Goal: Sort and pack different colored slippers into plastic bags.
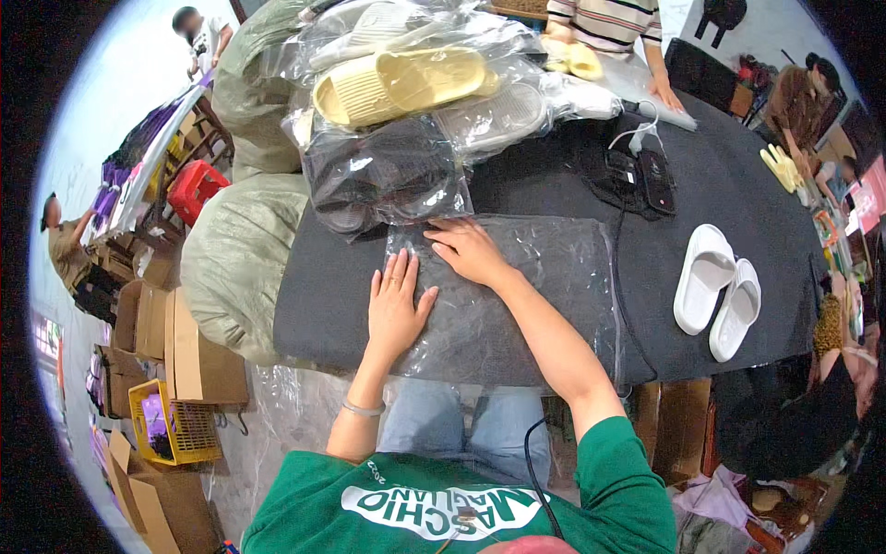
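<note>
A clear plastic bag point(544, 305) lies flat across the dark table in front of me. My left hand point(397, 300) rests on its left side, palm down with the fingers stretched out. Near the bag's far edge, my right hand point(469, 251) also lies on the plastic, its fingers extended toward the left. Just beyond my hands sits a pair of dark slippers point(383, 175) wrapped in clear plastic. Behind it are bagged yellow slippers point(406, 85) and grey slippers point(498, 115). To the right, a pair of white slippers point(724, 291) stands unwrapped on the table.
Black devices point(641, 175) with a cable stand at the back right. A co-worker's hand point(664, 92) touches plastic at the far edge. Large pale sacks point(245, 263) bulge against the table's left side. Cardboard boxes point(198, 346) and a yellow crate point(175, 420) are on the floor.
</note>
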Action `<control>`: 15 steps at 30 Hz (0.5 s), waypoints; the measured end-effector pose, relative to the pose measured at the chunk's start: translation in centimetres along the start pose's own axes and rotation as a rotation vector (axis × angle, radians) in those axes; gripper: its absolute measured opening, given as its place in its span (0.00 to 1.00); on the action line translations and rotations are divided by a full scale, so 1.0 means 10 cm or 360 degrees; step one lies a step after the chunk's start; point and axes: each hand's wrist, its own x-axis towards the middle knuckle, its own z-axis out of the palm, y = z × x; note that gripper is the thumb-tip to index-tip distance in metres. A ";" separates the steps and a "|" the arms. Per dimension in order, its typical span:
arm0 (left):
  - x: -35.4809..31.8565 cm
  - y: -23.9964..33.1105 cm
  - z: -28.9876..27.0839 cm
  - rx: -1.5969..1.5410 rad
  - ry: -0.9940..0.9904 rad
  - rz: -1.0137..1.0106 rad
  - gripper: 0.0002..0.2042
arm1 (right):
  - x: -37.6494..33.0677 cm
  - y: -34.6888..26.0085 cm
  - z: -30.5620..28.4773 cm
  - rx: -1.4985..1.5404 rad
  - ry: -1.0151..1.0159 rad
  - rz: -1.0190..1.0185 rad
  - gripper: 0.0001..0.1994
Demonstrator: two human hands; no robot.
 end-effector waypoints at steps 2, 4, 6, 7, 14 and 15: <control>0.00 0.00 0.01 0.0034 0.0016 0.0026 0.28 | -0.01 0.01 0.00 -0.0018 0.0007 0.0037 0.15; 0.02 0.02 -0.01 0.0013 0.0005 0.0032 0.29 | -0.01 0.03 0.02 0.0007 0.0041 -0.0002 0.14; 0.03 0.01 0.01 -0.0001 -0.0014 0.0027 0.29 | 0.00 0.06 0.04 0.0032 0.0063 -0.0008 0.14; 0.04 0.00 0.03 0.0019 -0.0035 0.0015 0.29 | 0.00 0.08 0.05 0.0045 0.0071 -0.0009 0.14; 0.04 -0.02 0.04 0.0054 -0.0052 0.0014 0.29 | 0.02 0.11 0.10 0.0027 0.0073 -0.0057 0.15; 0.04 -0.03 0.05 0.0069 -0.0056 0.0019 0.28 | 0.02 0.10 0.09 0.0015 0.0084 -0.0039 0.15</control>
